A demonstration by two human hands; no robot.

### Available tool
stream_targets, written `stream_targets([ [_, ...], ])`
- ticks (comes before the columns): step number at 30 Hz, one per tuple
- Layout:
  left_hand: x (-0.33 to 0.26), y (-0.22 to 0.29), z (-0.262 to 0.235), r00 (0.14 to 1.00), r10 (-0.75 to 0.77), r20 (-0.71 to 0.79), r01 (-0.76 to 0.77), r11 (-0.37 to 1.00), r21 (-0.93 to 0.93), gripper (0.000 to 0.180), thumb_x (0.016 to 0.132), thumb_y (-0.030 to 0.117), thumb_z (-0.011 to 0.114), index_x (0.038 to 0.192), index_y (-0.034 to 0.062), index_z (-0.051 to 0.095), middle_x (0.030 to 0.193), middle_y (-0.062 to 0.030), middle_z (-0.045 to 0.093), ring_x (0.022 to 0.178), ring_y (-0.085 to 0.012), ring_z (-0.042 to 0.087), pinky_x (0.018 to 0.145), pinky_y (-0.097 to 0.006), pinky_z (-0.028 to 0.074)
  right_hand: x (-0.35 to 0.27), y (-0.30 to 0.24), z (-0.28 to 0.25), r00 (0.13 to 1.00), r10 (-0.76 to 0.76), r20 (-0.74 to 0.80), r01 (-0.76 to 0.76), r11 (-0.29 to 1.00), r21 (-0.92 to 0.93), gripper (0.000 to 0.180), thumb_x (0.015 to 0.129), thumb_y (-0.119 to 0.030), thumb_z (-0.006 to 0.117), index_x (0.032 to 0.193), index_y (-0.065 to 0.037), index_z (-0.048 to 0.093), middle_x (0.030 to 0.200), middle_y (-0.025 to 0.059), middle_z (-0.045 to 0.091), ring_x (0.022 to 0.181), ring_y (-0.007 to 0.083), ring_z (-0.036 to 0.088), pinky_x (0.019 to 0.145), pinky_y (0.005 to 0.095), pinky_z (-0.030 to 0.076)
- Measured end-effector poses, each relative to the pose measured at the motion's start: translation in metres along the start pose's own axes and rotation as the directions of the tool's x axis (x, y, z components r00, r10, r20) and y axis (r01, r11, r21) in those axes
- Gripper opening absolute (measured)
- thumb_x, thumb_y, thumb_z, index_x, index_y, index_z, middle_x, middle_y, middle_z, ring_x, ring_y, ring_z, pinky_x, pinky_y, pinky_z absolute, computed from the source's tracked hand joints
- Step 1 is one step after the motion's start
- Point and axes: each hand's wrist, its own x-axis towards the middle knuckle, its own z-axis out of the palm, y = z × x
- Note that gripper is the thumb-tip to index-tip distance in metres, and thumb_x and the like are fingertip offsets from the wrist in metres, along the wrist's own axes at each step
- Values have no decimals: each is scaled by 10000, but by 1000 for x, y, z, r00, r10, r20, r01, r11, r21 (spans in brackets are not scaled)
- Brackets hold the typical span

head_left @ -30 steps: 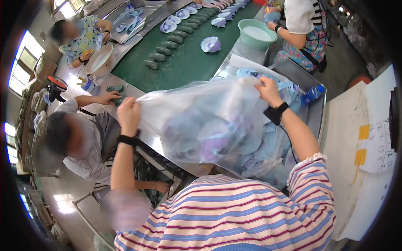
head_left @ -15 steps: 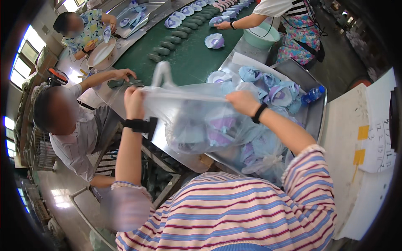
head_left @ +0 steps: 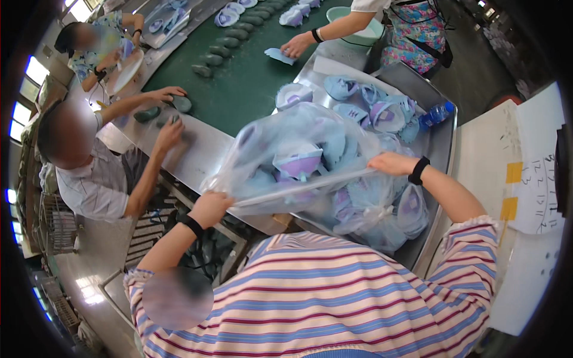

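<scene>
A clear plastic bag [head_left: 253, 140] full of blue and purple shoe uppers [head_left: 298, 160] lies over the near edge of a metal tray [head_left: 444, 173]. Its rim is drawn out in a taut band between my two hands. My left hand [head_left: 212, 207] grips the rim's left end, fingers closed. At the other end my right hand [head_left: 392, 163] has its fingers closed on the plastic. Below my right hand rests a second, knotted bag [head_left: 382, 224] with similar pieces inside. Loose shoe uppers [head_left: 388, 115] lie in the tray beyond the bags.
A blue-capped bottle [head_left: 437, 114] stands at the tray's right side. Dark green shoe lasts [head_left: 215, 59] line the green belt [head_left: 245, 89]. At left, a seated co-worker's hands [head_left: 170, 132] handle lasts; another worker's hand [head_left: 300, 45] reaches over a blue piece [head_left: 279, 56].
Both hands have come down toward me, the right one also outward, and the bag's rim has lowered with them. The far worker's hand has moved left and nearer over the belt.
</scene>
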Motion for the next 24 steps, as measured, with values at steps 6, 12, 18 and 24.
stream_targets([
  [6, 2, 0, 11, 914, -227, 335, 323, 909, -264, 413, 825, 412, 546, 908, 23, 658, 864, -203, 645, 853, -384, 600, 781, -450, 460, 41, -65, 4, 982, 148, 120, -106, 947, -303, 356, 849, -327, 538, 1003, -10, 589, 926, 210, 632, 908, 387, 588, 782, 429, 466],
  [12, 55, -38, -22, 698, -624, -352, 453, 765, -458, 567, 842, 233, 525, 1332, 29, 325, 1190, -285, 496, 905, -447, 571, 765, -471, 478, 115, -74, -39, 940, 217, -264, -264, 952, -157, 621, 845, -215, 545, 1373, -64, 255, 989, 271, 600, 919, 417, 581, 805, 479, 455],
  [18, 95, -112, -24, 646, -725, -238, 386, 579, -718, 578, 810, 165, 522, 1335, 28, 322, 1240, -290, 457, 957, -453, 561, 813, -436, 483, 196, -30, -44, 902, 99, -420, -203, 956, -211, 565, 871, -140, 468, 1400, -135, 269, 925, 234, 628, 776, 371, 624, 690, 459, 491],
  [24, 132, -153, -16, 800, -599, 9, 560, 743, -366, 201, 789, 88, 538, 973, 61, 616, 994, -159, 611, 848, -333, 609, 751, -414, 489, 218, 14, -46, 888, 442, -128, -326, 801, 503, 431, 866, -88, 401, 1287, -108, 489, 643, 106, 612, 419, 186, 566, 359, 330, 435],
])
